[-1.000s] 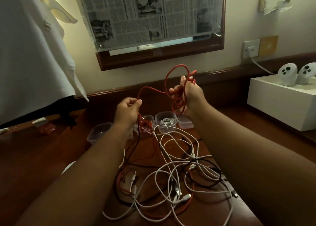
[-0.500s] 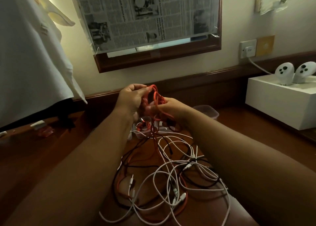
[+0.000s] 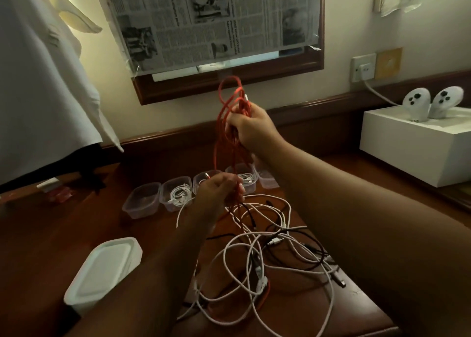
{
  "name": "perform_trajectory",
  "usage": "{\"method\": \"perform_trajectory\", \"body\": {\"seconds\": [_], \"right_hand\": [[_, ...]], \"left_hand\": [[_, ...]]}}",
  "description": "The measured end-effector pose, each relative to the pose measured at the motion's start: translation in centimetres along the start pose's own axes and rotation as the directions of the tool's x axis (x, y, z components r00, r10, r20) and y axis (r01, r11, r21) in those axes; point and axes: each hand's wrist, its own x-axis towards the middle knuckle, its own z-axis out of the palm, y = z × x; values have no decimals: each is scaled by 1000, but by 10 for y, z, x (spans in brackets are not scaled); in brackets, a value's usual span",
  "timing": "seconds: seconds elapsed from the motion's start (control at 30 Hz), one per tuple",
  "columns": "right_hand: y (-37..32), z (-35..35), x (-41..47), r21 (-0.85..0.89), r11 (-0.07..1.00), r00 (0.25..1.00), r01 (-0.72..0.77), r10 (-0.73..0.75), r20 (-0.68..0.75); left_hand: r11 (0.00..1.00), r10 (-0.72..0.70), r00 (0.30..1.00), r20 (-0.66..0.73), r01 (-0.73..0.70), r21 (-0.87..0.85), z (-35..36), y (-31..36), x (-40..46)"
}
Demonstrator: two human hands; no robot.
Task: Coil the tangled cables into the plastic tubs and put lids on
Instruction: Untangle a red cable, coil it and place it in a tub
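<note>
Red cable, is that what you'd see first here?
Yes: the red cable hangs in long loops mid-picture, gripped up high by the right hand and lower by the left hand. Below lies a tangle of white cables; behind the hands stands a row of clear tubs.

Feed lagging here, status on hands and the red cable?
Right hand grips red cable loops, raised. Left hand pinches its lower strands. White cables still tangled on stool; the leftmost tub is empty, lids off.
</note>
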Motion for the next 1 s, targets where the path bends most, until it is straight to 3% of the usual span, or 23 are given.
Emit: {"method": "perform_trajectory", "body": {"seconds": [0.13, 0.2, 0.3, 0.4, 0.53, 0.67, 0.8, 0.9, 1.0], "right_hand": [[-11, -6, 5, 250, 968, 998, 7, 11, -70], [-13, -9, 7, 408, 913, 990, -20, 77, -122], [-12, -15, 10, 585, 805, 958, -100, 237, -163], [-8, -20, 8, 457, 858, 911, -234, 358, -206], [2, -23, -7, 286, 874, 887, -394, 443, -133], [8, -22, -15, 213, 875, 889, -435, 455, -56], [8, -29, -11, 68, 948, 925, -311, 319, -206], [2, -41, -5, 107, 965, 918, -241, 263, -297], [-6, -51, -4, 258, 949, 901, -180, 265, -344]], "left_hand": [[992, -15, 998, 57, 8, 124, 5, 8, -2], [980, 26, 1000, -12, -23, 199, 4, 14, 0], [995, 69, 979, -189, -54, 84, 2, 27, 9], [995, 96, 935, -341, -92, 30, 0, 46, 22], [981, 195, 894, -404, -176, 85, -6, 73, 38], [928, 354, 880, -317, -290, 233, -8, 107, 51], [815, 492, 846, -204, -366, 449, -9, 140, 62], [858, 399, 908, -124, -323, 399, -20, 146, 64], [915, 204, 976, 81, -220, 339, -36, 130, 52]]}}
